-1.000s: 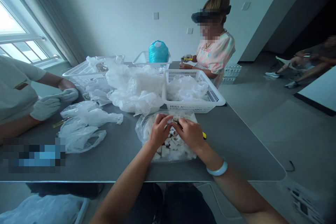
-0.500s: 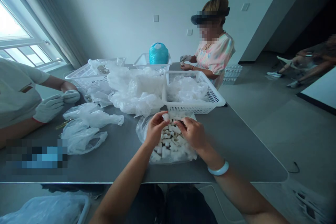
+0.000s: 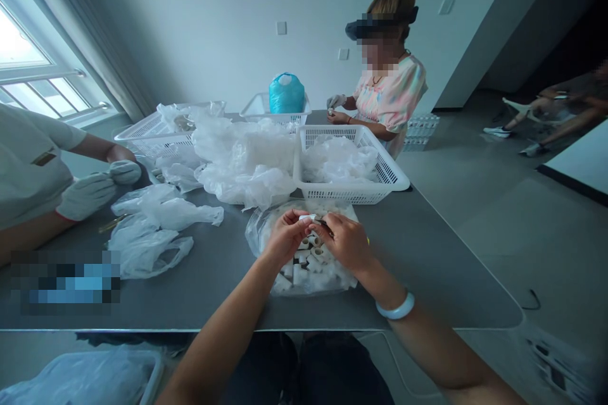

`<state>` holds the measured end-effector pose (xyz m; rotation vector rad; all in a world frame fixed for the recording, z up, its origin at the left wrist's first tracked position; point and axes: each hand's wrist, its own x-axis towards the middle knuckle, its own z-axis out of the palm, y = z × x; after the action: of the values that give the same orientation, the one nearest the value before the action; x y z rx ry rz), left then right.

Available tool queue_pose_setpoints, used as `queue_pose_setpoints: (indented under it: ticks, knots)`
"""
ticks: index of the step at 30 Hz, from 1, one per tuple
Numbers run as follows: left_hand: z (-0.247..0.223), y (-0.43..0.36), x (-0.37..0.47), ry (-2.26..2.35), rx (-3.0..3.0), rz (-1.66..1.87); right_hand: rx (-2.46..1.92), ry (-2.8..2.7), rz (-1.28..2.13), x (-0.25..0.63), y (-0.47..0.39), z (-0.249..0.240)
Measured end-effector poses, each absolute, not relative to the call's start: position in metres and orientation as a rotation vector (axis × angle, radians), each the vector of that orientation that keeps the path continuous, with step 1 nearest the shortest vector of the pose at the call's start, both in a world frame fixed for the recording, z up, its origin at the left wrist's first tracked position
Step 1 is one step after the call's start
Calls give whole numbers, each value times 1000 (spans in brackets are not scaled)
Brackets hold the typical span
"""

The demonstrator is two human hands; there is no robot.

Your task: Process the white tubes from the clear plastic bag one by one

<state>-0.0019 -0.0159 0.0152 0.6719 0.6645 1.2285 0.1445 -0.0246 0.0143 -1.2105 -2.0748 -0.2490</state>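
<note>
My left hand (image 3: 285, 235) pinches a small white plastic pipe fitting (image 3: 306, 218) between thumb and fingers. My right hand (image 3: 346, 239) is closed around a slim dark tool (image 3: 325, 224), whose tip meets the fitting. A bit of yellow shows at the far side of that hand; the tool's kind is mostly hidden by the fingers. Under both hands several white tube-shaped fittings (image 3: 313, 262) lie on a spread clear plastic bag (image 3: 259, 228).
A white basket (image 3: 351, 193) with bagged pieces stands beyond my hands, beside a heap of filled clear bags (image 3: 247, 158). Crumpled bags (image 3: 147, 234) lie leftward, near a co-worker's gloved hands (image 3: 90, 193). Another person stands across the grey table (image 3: 427, 278), near a blue bag (image 3: 286, 93).
My hands have come closer together. The fitting has turned from upright to roughly sideways, and the dark tool now reaches it.
</note>
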Motion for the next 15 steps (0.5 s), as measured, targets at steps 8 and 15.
queue_pose_setpoints:
  ticks: [8, 15]
  knots:
    - [15, -18, 0, 650, 774, 1368, -1194, -2058, -259, 143, -27, 17]
    - [19, -19, -4, 656, 794, 1252, -1214, -2030, -286, 146, -25, 19]
